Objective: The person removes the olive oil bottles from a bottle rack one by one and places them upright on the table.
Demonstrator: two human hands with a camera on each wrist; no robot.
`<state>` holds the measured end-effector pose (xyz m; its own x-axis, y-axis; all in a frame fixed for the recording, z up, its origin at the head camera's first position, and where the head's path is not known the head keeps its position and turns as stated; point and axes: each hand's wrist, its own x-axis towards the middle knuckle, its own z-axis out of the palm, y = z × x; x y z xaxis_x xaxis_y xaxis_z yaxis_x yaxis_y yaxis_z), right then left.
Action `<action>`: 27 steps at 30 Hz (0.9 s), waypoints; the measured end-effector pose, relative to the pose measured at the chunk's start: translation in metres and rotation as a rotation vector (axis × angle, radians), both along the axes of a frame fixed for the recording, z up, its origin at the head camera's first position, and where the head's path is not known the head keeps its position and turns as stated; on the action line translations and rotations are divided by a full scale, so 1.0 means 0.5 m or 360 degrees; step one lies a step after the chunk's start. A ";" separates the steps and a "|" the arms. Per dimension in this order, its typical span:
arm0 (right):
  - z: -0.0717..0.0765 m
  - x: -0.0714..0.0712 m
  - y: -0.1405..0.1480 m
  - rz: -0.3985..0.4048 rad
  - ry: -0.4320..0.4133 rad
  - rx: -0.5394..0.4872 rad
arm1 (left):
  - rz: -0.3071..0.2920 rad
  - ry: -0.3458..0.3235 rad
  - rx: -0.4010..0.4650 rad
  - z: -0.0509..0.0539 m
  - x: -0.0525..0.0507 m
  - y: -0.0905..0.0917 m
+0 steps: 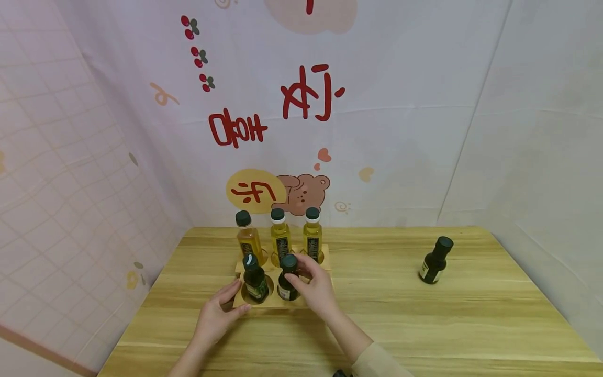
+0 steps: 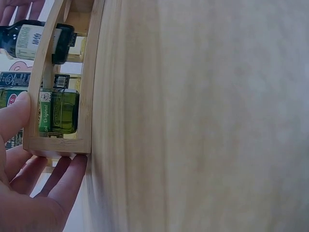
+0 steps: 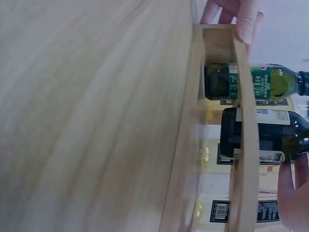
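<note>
A two-tier wooden bottle rack [image 1: 285, 303] stands on the table. At its left end my left hand [image 1: 216, 315] grips it, thumb on the front upper board and fingers against the end panel. My right hand [image 1: 316, 287] holds a dark bottle [image 3: 256, 135] near its neck and cap. That bottle passes through the front row's middle hole, its base a little above the rack's bottom board. Beside it, a green bottle [image 2: 60, 111] sits in the left front hole. Three bottles of yellowish oil, including the middle one [image 1: 281, 235], stand in the back row.
Another dark bottle [image 1: 434, 262] stands upright at the table's right side. Behind the wooden table [image 1: 377, 314] hangs a printed white cloth [image 1: 400, 131]. A small dark object [image 1: 340, 373] shows at the bottom edge, too cut off to identify.
</note>
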<state>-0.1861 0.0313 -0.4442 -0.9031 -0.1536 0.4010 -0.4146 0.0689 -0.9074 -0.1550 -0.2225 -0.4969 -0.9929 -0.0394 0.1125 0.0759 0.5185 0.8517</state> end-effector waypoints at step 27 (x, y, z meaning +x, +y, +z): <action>0.031 -0.012 0.075 -0.0165 0.0112 -0.0074 | -0.0001 -0.0021 -0.0030 0.000 -0.002 -0.002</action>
<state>-0.1921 0.0689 -0.4288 -0.8826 -0.0404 0.4684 -0.4701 0.0734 -0.8795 -0.1559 -0.2237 -0.4970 -0.9943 -0.0371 0.1000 0.0649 0.5342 0.8429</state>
